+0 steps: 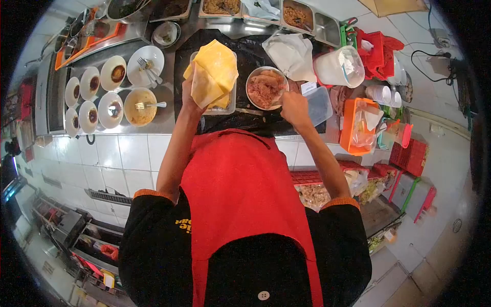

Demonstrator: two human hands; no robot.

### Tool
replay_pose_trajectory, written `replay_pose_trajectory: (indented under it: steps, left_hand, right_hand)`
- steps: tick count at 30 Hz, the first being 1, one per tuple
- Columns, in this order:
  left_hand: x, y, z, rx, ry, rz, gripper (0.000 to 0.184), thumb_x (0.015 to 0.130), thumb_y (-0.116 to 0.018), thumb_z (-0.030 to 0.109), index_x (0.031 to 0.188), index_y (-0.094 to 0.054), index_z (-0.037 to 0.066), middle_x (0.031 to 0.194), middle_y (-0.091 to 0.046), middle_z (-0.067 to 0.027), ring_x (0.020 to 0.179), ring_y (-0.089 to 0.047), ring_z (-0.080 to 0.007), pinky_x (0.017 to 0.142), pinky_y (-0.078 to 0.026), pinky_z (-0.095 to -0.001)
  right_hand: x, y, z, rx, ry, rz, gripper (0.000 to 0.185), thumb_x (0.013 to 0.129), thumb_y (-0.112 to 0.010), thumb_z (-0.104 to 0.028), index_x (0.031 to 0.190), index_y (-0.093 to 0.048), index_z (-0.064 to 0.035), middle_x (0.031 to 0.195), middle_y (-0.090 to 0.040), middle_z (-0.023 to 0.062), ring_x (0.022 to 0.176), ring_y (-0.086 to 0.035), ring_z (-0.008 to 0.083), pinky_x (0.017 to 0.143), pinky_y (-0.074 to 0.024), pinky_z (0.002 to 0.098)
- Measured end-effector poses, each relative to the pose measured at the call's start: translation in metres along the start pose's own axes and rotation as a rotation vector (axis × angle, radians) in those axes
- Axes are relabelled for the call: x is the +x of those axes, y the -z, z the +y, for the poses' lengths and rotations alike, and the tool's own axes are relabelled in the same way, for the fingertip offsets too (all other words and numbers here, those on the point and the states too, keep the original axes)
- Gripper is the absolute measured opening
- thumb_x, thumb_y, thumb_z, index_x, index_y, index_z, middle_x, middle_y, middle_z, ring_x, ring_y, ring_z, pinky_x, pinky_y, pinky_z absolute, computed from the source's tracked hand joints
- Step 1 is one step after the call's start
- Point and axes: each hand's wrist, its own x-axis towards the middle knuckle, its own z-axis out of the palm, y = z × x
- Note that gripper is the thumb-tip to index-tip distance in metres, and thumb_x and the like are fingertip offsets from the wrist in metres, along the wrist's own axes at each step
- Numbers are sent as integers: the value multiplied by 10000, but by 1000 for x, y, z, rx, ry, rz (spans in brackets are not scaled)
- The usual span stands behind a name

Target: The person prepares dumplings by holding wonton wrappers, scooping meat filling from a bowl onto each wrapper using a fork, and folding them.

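Observation:
Yellow wrapper sheets (217, 66) lie over my left hand (190, 94), which holds them above a clear container (231, 105) with more yellow sheets in it. To their right, a round bowl (267, 88) of pinkish minced filling rests on the black covering. My right hand (295, 108) is at the bowl's right edge with its fingers curled; what it grips, if anything, is too small to make out. A translucent lid (318, 106) lies just right of that hand.
Small bowls with dark sauce (113, 73) stand at the left, beside a plate with forks (146, 65) and a bowl of yellow liquid (140, 106). Metal trays (220, 7) line the back. A white tub (338, 66) and an orange basket (356, 128) are at the right.

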Motion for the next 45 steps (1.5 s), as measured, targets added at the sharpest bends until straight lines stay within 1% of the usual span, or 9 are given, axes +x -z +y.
replay_pose_trajectory:
  steps: [17, 20, 23, 26, 28, 32, 35, 39, 45]
  left_hand:
    - [1, 0, -1, 1, 41, -49, 519, 1008, -402, 460, 1296, -497, 39, 1187, -610, -111, 1034, -637, -252, 874, -547, -413]
    - [4, 9, -3, 19, 53, -23, 522, 996, -422, 476, 1287, -500, 50, 1172, -616, -110, 1023, -645, -260, 854, -557, -425]
    - [1, 3, -5, 76, 67, 6, 541, 991, -429, 488, 1306, -485, 52, 1197, -612, -112, 1039, -643, -256, 869, -554, -418]
    - [-1, -13, -13, 92, 74, -17, 571, 986, -435, 493, 1337, -458, 44, 1232, -602, -121, 1059, -640, -252, 888, -547, -403]
    - [-2, -21, -18, 76, 95, -62, 589, 983, -440, 496, 1355, -443, 39, 1248, -597, -126, 1068, -639, -251, 898, -544, -394]
    - [0, -39, -34, 57, 235, -131, 608, 990, -425, 485, 1389, -404, 26, 1277, -581, -140, 1105, -625, -257, 931, -528, -392]
    - [-5, -52, -30, 32, 260, -207, 590, 1000, -408, 465, 1385, -408, 18, 1278, -581, -145, 1123, -617, -261, 944, -523, -401]
    - [-10, -54, -18, 1, 202, -143, 592, 995, -419, 473, 1373, -421, 17, 1259, -592, -148, 1087, -636, -263, 916, -539, -401]
    - [-11, -46, -19, 301, 75, -83, 560, 990, -468, 448, 1337, -450, 8, 1203, -612, -141, 1019, -660, -232, 842, -559, -364]
  right_hand:
    - [12, -4, 12, -121, 22, -28, 76, 687, -672, -69, 744, -699, -26, 792, -694, 186, 739, -701, 332, 640, -555, 439]
    - [16, 8, 27, -56, -65, 63, 91, 694, -663, -55, 767, -704, -20, 793, -688, 203, 744, -700, 335, 650, -552, 448]
    - [7, 48, 29, -49, -145, 127, 139, 722, -701, -138, 849, -717, -82, 800, -680, 166, 759, -672, 353, 641, -530, 430]
    - [-4, 98, 10, 298, -87, 311, 88, 792, -659, -66, 846, -721, -34, 820, -692, 164, 770, -690, 288, 660, -525, 381]
    - [-10, 121, -1, 771, 32, 332, 159, 809, -657, -13, 950, -729, -28, 823, -682, 123, 725, -650, 196, 650, -483, 287]
    - [-13, 131, -36, 1025, 131, 441, 239, 813, -604, 84, 992, -728, -15, 842, -674, 89, 738, -595, 125, 642, -440, 231]
    - [5, 99, -39, 1024, 249, 554, 210, 850, -618, 64, 1015, -726, -8, 904, -673, 50, 753, -574, 71, 643, -430, 192]
    - [5, 89, -27, 1181, 184, 559, 264, 807, -591, 121, 992, -729, -7, 859, -664, 80, 732, -591, 111, 630, -437, 228]
    - [-15, 136, -32, 1310, 168, 204, 254, 842, -570, 101, 1013, -722, -9, 851, -672, 73, 680, -586, 99, 606, -442, 226]
